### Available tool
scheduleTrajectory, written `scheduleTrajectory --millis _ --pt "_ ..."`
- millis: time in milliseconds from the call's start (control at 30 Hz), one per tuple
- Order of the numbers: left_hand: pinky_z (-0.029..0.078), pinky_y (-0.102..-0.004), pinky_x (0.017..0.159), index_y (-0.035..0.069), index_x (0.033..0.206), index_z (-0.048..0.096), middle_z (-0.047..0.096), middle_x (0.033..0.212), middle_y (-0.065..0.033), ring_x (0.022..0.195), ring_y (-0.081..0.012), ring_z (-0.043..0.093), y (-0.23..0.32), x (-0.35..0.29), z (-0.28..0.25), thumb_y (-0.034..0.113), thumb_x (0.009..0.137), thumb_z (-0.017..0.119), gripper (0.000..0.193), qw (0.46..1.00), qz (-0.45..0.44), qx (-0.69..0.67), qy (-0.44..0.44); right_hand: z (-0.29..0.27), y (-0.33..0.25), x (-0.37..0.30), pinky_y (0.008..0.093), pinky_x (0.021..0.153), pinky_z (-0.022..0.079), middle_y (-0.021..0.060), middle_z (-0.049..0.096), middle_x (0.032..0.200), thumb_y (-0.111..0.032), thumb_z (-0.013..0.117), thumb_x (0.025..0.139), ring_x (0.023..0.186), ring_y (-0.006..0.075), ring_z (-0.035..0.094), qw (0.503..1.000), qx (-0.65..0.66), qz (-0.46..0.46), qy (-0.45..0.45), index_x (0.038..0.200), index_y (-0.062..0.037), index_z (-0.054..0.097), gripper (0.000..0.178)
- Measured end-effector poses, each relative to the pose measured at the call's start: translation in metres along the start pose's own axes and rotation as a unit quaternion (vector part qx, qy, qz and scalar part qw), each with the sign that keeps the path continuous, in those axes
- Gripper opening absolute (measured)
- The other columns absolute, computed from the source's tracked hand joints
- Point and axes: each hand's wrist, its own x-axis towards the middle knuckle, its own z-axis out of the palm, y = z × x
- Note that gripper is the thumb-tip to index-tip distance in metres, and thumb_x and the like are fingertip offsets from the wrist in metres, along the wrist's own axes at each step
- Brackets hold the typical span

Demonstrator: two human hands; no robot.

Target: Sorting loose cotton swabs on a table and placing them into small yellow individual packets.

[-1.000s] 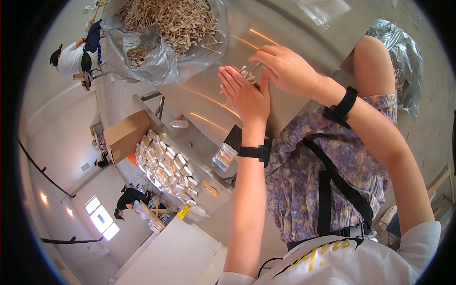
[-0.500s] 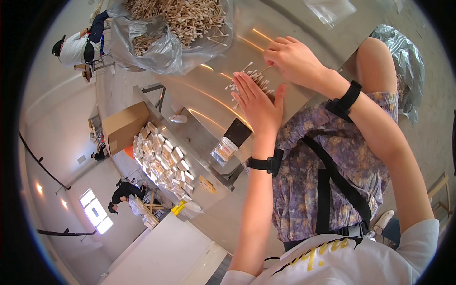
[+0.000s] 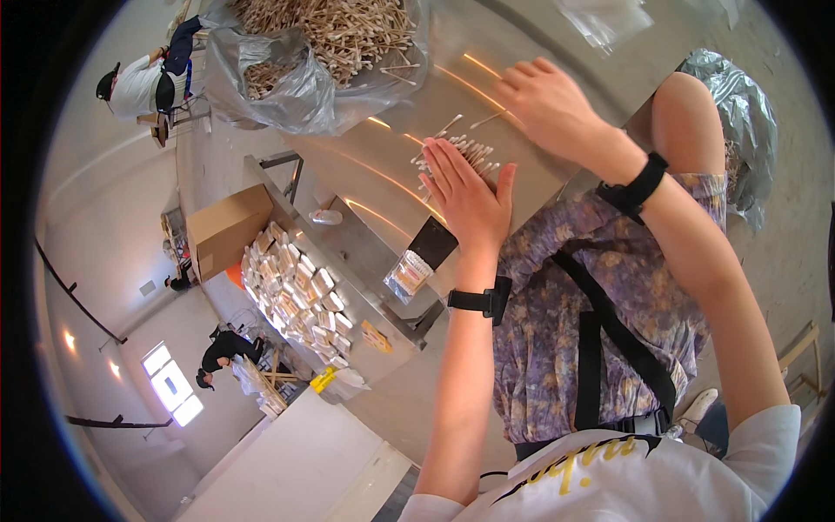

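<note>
My left hand [image 3: 465, 196] lies flat with its fingers straight, over a small heap of cotton swabs [image 3: 477, 153] on the shiny metal table [image 3: 383, 165]. The thumb is spread away from the fingers, and swab tips stick out around them. Just to the right and farther off, my right hand [image 3: 550, 106] has its fingers bent. A single cotton swab [image 3: 487, 120] reaches out from under its fingertips, its white tip toward the heap. The right thumb is hidden. Closer to my left wrist are a dark flat piece [image 3: 433, 242] and a clear packet of swabs [image 3: 409, 275].
A large plastic bag [image 3: 322, 96] full of loose swabs sits at the far left. Many small packed bundles [image 3: 296, 291] lie beside a cardboard box [image 3: 230, 230]. Clear plastic bags [image 3: 604, 22] rest at the far edge. Other people [image 3: 143, 91] sit in the background.
My right hand has moved slightly away from the heap, up and to the right, drawing the single swab apart from the others. My left hand has shifted a little left, still over the heap.
</note>
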Motion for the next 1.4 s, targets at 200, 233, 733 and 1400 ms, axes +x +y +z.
scheduleTrajectory --millis 200,233,733,1400 --pt "0.011 -0.0550 0.122 -0.008 0.156 0.017 0.021 0.162 -0.0270 0.151 -0.0413 0.019 -0.002 0.020 -0.013 0.049 0.101 0.048 0.085 1.000 -0.006 -0.004 -0.006 -0.029 0.025 -0.016 0.0369 0.087 0.047 0.0074 0.066 0.093 -0.006 0.065 0.074 0.097 0.0262 0.062 0.987 0.099 0.068 -0.106 0.086 -0.0088 0.064 0.012" --pt "0.011 -0.0552 0.122 -0.006 0.156 0.018 0.023 0.162 -0.0254 0.151 -0.0406 0.021 -0.005 0.023 -0.014 0.044 0.104 0.047 0.078 1.000 -0.008 -0.019 -0.019 -0.031 0.021 -0.018 0.0370 0.087 0.047 0.0074 0.066 0.092 -0.005 0.065 0.074 0.095 0.0260 0.062 0.978 0.137 0.052 -0.151 0.083 -0.0093 0.064 0.010" --pt "0.043 -0.0406 0.106 0.001 0.139 0.054 0.057 0.138 -0.0163 0.126 -0.0304 0.056 -0.048 -0.020 -0.038 0.005 0.097 0.057 0.043 0.969 -0.129 -0.184 0.099 0.011 -0.041 -0.005 0.0340 0.090 0.048 0.0048 0.064 0.098 -0.011 0.068 0.079 0.101 0.0220 0.060 0.977 0.207 -0.046 0.014 0.093 -0.0068 0.069 0.015" --pt "0.051 -0.0371 0.076 0.001 0.093 0.068 0.063 0.090 -0.0092 0.083 -0.0255 0.063 -0.068 -0.049 -0.044 0.006 0.089 0.070 0.007 0.976 -0.142 -0.117 0.117 0.025 -0.046 -0.006 0.0310 0.099 0.045 -0.0029 0.069 0.104 -0.015 0.066 0.075 0.113 0.0185 0.058 0.989 0.065 -0.118 0.059 0.094 -0.0064 0.072 0.022"
